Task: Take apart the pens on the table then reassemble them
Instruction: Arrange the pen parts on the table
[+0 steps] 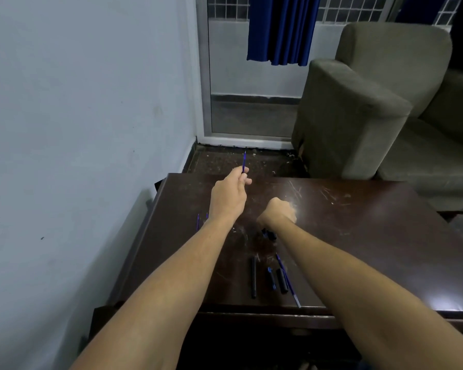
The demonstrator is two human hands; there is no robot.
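Note:
My left hand [230, 194] is raised over the far left part of the dark wooden table [358, 236] and pinches a thin blue refill [243, 162] that points up and away. My right hand [278, 212] is a closed fist above the table's middle; what it holds is hidden. Loose pen parts lie near the front edge: a black barrel [253, 277], a short black piece with a blue end [271, 278], another black piece [282, 281] and a blue refill [288, 280]. More blue refills [198, 221] lie by my left forearm, and small black parts [269, 233] sit beside my right wrist.
A pale wall runs along the table's left side. A grey-green armchair [372, 108] stands beyond the table's far right corner. A glass door with a blue curtain [281, 30] lies straight ahead, with dusty dark floor in front of it.

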